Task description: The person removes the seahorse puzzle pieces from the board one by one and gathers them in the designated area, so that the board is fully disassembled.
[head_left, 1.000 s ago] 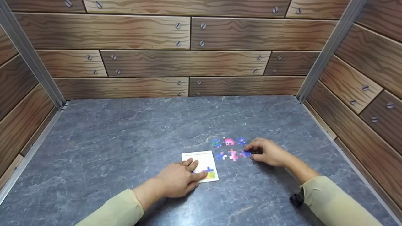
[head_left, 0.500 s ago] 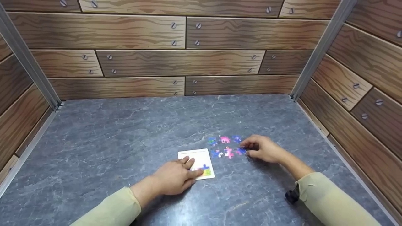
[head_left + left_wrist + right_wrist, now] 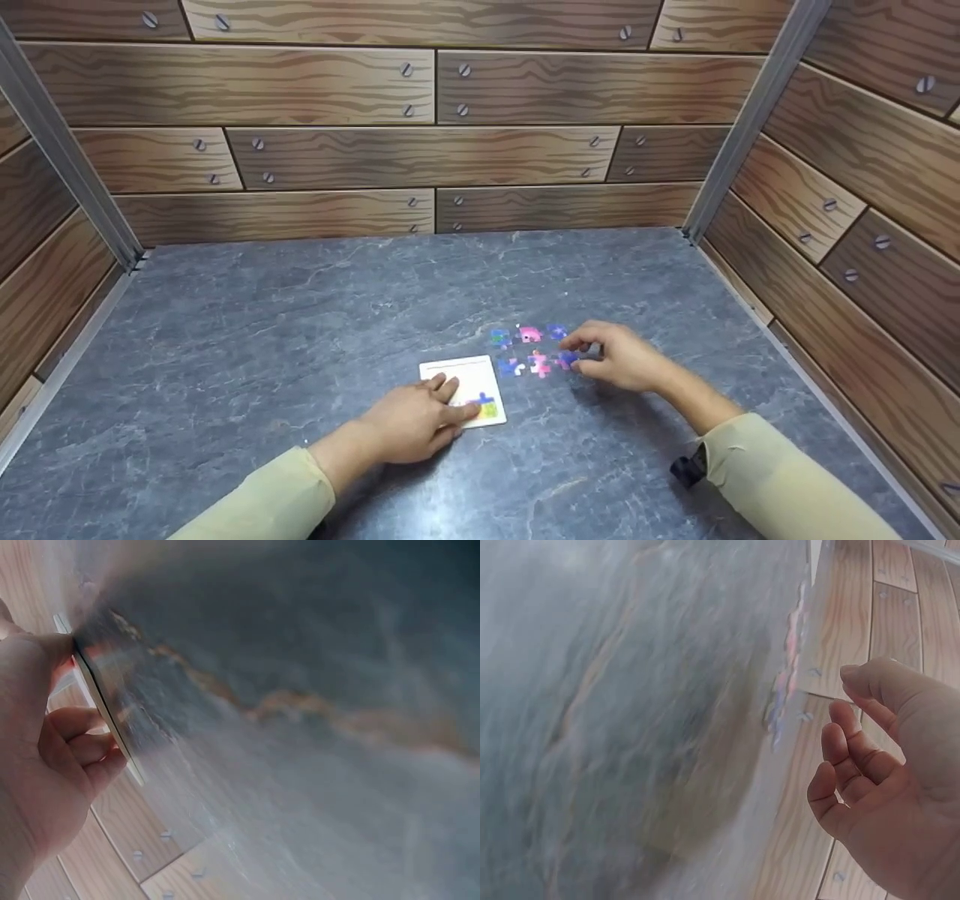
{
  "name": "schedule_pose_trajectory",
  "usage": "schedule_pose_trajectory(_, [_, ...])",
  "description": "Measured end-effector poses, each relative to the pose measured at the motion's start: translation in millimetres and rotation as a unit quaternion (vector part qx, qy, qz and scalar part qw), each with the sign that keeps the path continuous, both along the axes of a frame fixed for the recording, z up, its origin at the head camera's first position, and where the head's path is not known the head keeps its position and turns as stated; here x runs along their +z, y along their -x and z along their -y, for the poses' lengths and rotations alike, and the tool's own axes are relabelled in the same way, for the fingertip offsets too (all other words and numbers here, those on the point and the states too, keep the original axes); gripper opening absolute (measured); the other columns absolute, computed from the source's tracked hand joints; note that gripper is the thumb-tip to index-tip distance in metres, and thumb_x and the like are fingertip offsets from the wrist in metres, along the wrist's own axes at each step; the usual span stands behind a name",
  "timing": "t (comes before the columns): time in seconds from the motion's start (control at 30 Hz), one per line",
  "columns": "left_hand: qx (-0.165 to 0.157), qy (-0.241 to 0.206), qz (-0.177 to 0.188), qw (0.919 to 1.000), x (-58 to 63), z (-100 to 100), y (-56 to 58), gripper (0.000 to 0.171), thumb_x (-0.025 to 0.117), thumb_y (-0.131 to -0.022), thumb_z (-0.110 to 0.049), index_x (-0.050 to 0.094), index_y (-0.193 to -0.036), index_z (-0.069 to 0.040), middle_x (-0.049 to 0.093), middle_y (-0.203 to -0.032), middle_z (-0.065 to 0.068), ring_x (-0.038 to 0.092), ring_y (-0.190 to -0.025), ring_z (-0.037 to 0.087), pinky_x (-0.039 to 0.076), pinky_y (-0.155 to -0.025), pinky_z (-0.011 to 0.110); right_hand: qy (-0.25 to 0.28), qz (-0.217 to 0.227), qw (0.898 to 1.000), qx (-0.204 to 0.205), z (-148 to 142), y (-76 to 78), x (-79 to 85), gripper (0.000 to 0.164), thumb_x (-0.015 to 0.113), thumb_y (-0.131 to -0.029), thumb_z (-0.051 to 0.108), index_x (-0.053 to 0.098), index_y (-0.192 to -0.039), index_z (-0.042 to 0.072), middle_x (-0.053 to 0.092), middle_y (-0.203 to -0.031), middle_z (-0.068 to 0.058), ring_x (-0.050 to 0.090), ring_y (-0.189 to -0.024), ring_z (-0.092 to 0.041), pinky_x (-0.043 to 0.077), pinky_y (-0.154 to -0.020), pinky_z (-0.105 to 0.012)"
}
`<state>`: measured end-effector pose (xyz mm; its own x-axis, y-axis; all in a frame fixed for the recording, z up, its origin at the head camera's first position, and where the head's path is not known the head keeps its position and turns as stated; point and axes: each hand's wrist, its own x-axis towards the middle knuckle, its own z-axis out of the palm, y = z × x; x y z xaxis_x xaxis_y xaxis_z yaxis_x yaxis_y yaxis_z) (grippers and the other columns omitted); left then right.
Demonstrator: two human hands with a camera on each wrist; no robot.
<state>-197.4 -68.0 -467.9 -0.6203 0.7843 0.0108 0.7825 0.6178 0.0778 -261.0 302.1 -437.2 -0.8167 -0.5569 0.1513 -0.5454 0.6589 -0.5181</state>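
My left hand (image 3: 411,421) rests on a white square puzzle tray (image 3: 472,367), fingers spread across its left and lower part. Its index finger touches the joined yellow-green and blue pieces (image 3: 487,405) at the tray's lower right corner. In the left wrist view the tray (image 3: 105,709) appears edge-on beneath the fingers. My right hand (image 3: 624,358) hovers at the right end of the loose pieces, thumb and index apart by a blue-purple puzzle piece (image 3: 567,360). In the right wrist view its bent fingers hold nothing, and the loose pieces (image 3: 787,667) lie flat on the table.
Several other loose pieces lie in two rows right of the tray, among them a pink one (image 3: 529,334), a pink-and-white one (image 3: 538,364) and a blue-green one (image 3: 500,337). Wood-patterned walls (image 3: 322,157) enclose the grey marbled table (image 3: 262,322).
The head view has shifted slightly, so everything sits a little further left in it. Both hands keep nearly the same place by the tray and the loose pieces.
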Motion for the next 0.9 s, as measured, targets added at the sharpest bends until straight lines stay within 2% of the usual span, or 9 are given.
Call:
schedule_pose_trajectory(0.33, [0.003,-0.020,0.015,0.9997,-0.6,1,2.8,0.047,0.054,-0.110,-0.032,0.056,-0.157,-0.028,0.052,-0.156,0.026,0.052,-0.141,0.045,0.049,-0.111,0.055,0.002,0.000,1.000,0.023,23,-4.5,2.4,0.027,0.079,-0.094,0.007,0.077,-0.120,0.007,0.073,-0.109,-0.011,0.067,-0.100,-0.033,0.053,-0.081,-0.038])
schedule_pose_trajectory(0.6, [0.000,-0.029,0.002,0.9996,1.6,8,0.6,0.046,0.055,-0.110,-0.033,0.058,-0.156,-0.028,0.054,-0.154,0.024,0.055,-0.139,0.044,0.050,-0.109,0.055,0.019,-0.002,0.998,0.058,47,-4.9,0.5,0.027,0.080,-0.093,0.009,0.076,-0.120,0.004,0.075,-0.109,-0.013,0.068,-0.097,-0.036,0.056,-0.083,-0.052])
schedule_pose_trajectory(0.73, [0.006,-0.031,0.003,0.9995,4.3,15,-0.8,0.046,0.057,-0.109,-0.034,0.059,-0.155,-0.026,0.054,-0.154,0.024,0.055,-0.139,0.044,0.050,-0.110,0.056,0.021,0.019,0.997,0.066,63,-5.2,0.1,0.029,0.080,-0.093,0.012,0.076,-0.121,0.004,0.077,-0.113,-0.011,0.068,-0.094,-0.034,0.057,-0.082,-0.052])
schedule_pose_trajectory(0.8, [0.015,-0.029,0.012,0.9994,5.8,18,-0.7,0.047,0.058,-0.109,-0.036,0.059,-0.155,-0.025,0.053,-0.156,0.023,0.053,-0.141,0.044,0.048,-0.112,0.055,0.016,0.022,0.997,0.067,70,-5.7,-0.2,0.029,0.081,-0.093,0.015,0.077,-0.121,0.006,0.077,-0.115,-0.009,0.069,-0.104,-0.035,0.058,-0.085,-0.050])
schedule_pose_trajectory(0.9, [0.032,-0.025,0.021,0.9989,7.6,25,0.6,0.048,0.057,-0.110,-0.038,0.058,-0.156,-0.023,0.052,-0.157,0.021,0.051,-0.143,0.044,0.045,-0.115,0.055,0.014,0.028,0.996,0.079,81,-5.9,-1.3,0.030,0.081,-0.093,0.016,0.077,-0.121,0.006,0.077,-0.117,-0.008,0.068,-0.109,-0.036,0.057,-0.088,-0.050])
